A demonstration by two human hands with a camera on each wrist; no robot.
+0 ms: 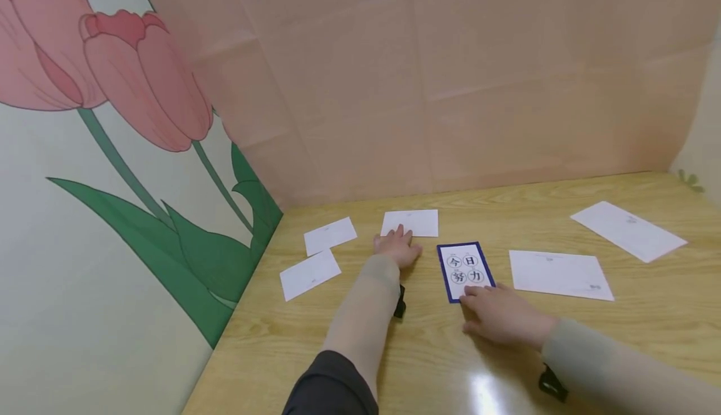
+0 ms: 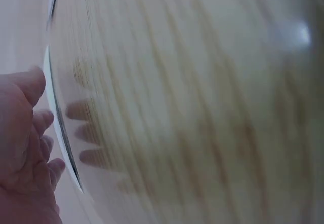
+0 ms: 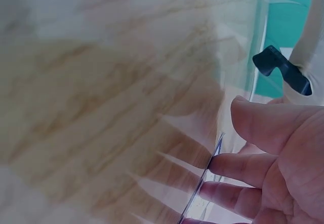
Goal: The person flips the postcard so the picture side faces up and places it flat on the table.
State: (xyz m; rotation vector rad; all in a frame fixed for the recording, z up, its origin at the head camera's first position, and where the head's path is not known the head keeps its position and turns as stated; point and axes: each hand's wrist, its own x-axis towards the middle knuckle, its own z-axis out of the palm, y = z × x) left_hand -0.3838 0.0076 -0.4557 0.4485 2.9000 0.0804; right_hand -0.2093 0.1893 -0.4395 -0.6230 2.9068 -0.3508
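A blue-bordered card (image 1: 465,263) printed with black characters in circles lies face up in the middle of the table. On its near edge rest the fingers of my right hand (image 1: 504,316); the right wrist view shows these fingertips (image 3: 223,164) extended at the thin card edge. My left hand (image 1: 397,249) reaches farther back, its spread fingers overlapping the near edge of a white card (image 1: 422,221). In the left wrist view, loosely bent fingers of the left hand (image 2: 23,143) are close to that card's edge (image 2: 62,127).
Two white cards lie at the left, one upper (image 1: 330,236) and one lower (image 1: 310,275). Toward the right are a larger white card (image 1: 560,274) and another angled card (image 1: 629,230). A pink cloth (image 1: 473,102) backs the wooden table (image 1: 270,358); a tulip-painted wall (image 1: 141,290) borders its left side.
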